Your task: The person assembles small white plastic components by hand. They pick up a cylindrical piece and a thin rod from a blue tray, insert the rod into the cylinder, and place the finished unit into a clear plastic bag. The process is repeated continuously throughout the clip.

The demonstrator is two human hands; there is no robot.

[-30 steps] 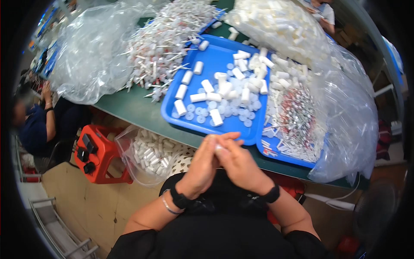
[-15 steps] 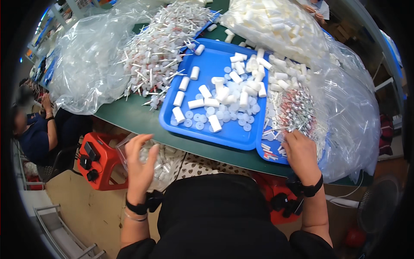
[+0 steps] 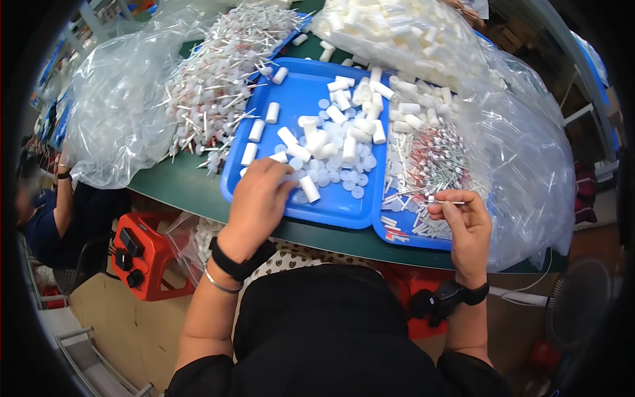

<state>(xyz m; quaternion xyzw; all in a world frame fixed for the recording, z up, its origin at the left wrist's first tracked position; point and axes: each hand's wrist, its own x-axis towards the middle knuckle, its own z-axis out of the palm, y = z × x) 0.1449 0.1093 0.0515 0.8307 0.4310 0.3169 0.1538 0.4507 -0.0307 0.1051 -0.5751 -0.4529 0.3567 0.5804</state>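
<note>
My left hand (image 3: 260,194) reaches over the near left part of the blue tray (image 3: 307,213). Its fingers are curled down beside a white cylinder (image 3: 309,189) and some translucent round discs (image 3: 358,192); what lies under the fingertips is hidden. Above the near end of the smaller blue tray (image 3: 423,242), my right hand (image 3: 468,221) pinches a thin rod with a white end (image 3: 450,202) between thumb and fingers. Just beyond that hand is a heap of thin metal pins (image 3: 440,155), some with reddish parts.
A pile of white sticks with discs (image 3: 218,76) rises at the back left, beside a clear plastic bag (image 3: 116,112). A big bag of white cylinders (image 3: 403,36) lies at the back. More clear plastic (image 3: 522,185) covers the right. A person (image 3: 49,212) sits at the left.
My left hand has moved from in front of the table onto the blue tray. My right hand has lifted off the pins with a thin rod in its fingers. The view has shifted slightly.
</note>
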